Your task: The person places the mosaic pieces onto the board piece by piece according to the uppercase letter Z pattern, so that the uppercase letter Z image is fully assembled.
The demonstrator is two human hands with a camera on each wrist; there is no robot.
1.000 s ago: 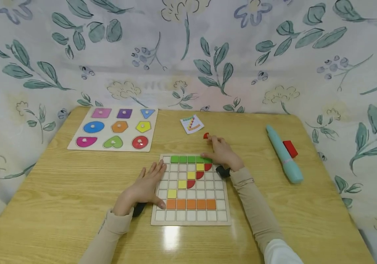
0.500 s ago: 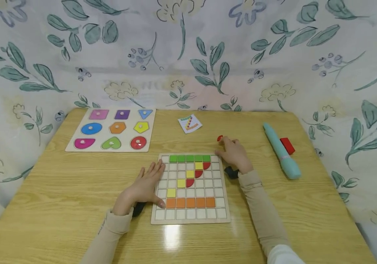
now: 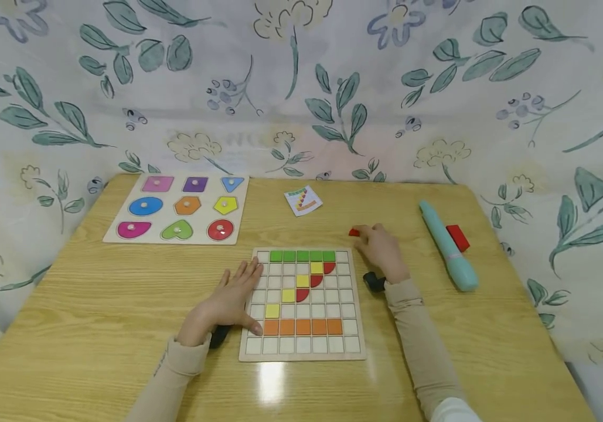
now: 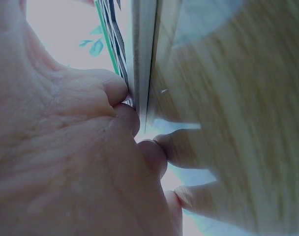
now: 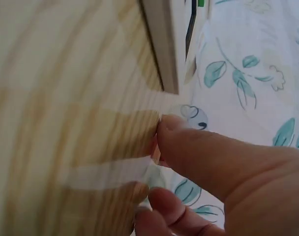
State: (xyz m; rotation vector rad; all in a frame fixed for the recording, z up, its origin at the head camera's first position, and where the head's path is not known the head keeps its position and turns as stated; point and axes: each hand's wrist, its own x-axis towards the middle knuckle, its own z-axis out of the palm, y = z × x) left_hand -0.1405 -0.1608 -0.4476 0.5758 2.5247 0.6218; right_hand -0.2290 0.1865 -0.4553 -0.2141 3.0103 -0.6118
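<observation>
A wooden grid board lies in the middle of the table, with a green row at the top, an orange row lower down and a diagonal of yellow squares with red quarter-circles between. My left hand rests with spread fingers along the board's left edge; in the left wrist view its fingertips are at the board's side. Beyond the board's upper right corner, my right hand pinches a small red quarter-circle piece close to the tabletop. Thumb and fingers mostly cover this piece in the right wrist view.
A shape puzzle with knobbed pieces lies at the back left. A small pattern card is behind the board. On the right are a teal bottle-shaped object and a red block. A floral cloth hangs behind the table.
My right hand has moved right, away from the board's top edge, with the red piece at its fingertips. The piece now shows as a narrower wedge. My left hand has stayed put.
</observation>
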